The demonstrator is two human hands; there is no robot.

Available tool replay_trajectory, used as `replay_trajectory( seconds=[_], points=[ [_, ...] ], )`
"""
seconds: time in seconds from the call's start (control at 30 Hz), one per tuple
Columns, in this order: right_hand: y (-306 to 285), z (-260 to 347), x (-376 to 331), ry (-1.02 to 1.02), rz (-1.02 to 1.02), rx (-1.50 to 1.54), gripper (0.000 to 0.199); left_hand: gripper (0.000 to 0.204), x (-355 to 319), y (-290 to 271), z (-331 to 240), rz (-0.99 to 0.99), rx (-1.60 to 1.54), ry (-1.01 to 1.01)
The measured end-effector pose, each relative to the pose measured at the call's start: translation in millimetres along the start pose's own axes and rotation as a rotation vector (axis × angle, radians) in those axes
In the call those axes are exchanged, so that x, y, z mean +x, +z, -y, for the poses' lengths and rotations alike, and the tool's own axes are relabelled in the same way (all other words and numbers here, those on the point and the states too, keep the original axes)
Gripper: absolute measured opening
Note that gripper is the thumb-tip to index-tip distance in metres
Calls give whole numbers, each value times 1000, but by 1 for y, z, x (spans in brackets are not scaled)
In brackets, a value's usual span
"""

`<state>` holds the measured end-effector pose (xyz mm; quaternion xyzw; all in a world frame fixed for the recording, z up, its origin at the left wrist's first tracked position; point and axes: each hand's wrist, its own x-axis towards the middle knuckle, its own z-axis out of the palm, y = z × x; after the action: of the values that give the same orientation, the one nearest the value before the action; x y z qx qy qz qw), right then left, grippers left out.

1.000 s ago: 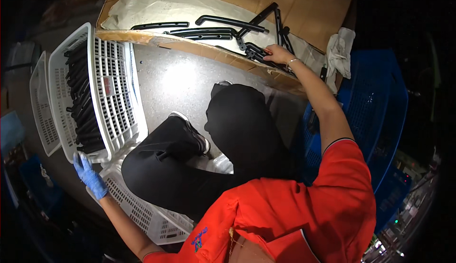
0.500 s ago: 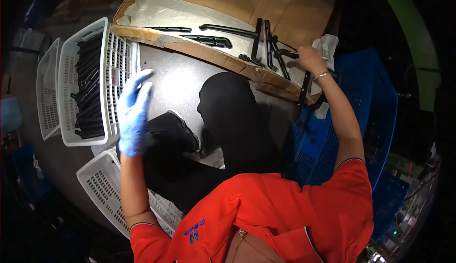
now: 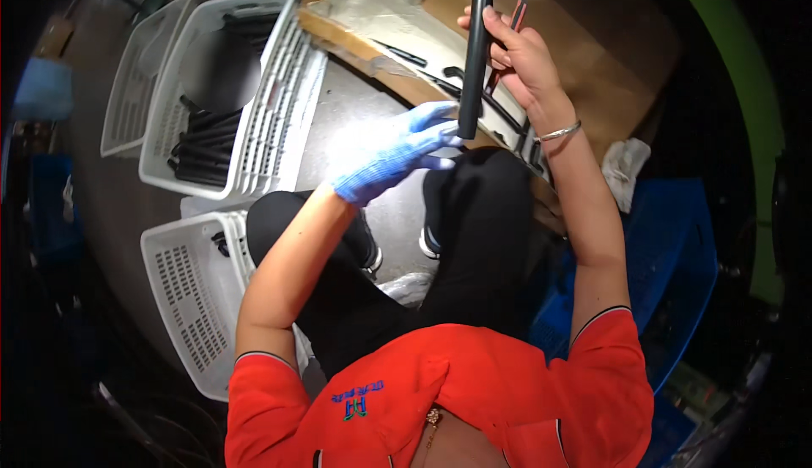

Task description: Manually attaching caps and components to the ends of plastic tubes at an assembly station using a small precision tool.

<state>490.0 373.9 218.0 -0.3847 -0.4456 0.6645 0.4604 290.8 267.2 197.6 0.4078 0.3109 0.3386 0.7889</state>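
Note:
A long black bar (image 3: 474,62) stands nearly upright over the near edge of a cardboard box (image 3: 584,37). My bare right hand (image 3: 529,62) is closed around it, thumb on its side. A slim red tool with a pointed tip (image 3: 518,13) sticks up from the same hand; its exact kind is unclear. My left hand (image 3: 393,153), in a blue glove, reaches to the bar's lower end. Its fingers are stretched and the thumb stands apart; whether a fingertip touches the bar is hard to tell. Several dark parts (image 3: 506,113) lie in the box behind.
A white basket (image 3: 152,159) at the left holds several black bars (image 3: 207,142). Nearer stands another white basket (image 3: 199,358). A blue crate (image 3: 677,248) is at the right, with a white cloth (image 3: 624,168) beside the box. My knees are below my hands.
My right hand has come up from the box's right end and now holds up the black bar. My left hand has moved from beside the basket to the bar's lower end. The view has shifted.

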Motion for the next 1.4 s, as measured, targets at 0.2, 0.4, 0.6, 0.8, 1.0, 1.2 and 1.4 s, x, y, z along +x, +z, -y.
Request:
replay_trajectory(
  seconds=[0.2,0.4,0.6,0.8,1.0,1.2,1.4],
  points=[
    [63,-20,24,79,236,53,30,33,-5,-28,-2,-104,-179,117],
    [90,-34,5,17,191,-430,36,26,-14,-45,-11,-385,354,27],
    [85,-48,8,27,390,-245,42,25,-7,-45,-8,-198,-166,198],
    [89,-48,-10,-396,-21,-898,38,27,-13,-44,-23,-414,43,156],
    [100,-37,-21,-704,17,-1097,26,26,-10,-49,-18,-481,68,373],
    [99,-36,-24,-841,86,-1229,29,28,-12,-46,-21,-544,130,385],
    [101,-37,-24,-870,66,-1282,30,28,-11,-48,-20,-571,150,358]
  ],
)
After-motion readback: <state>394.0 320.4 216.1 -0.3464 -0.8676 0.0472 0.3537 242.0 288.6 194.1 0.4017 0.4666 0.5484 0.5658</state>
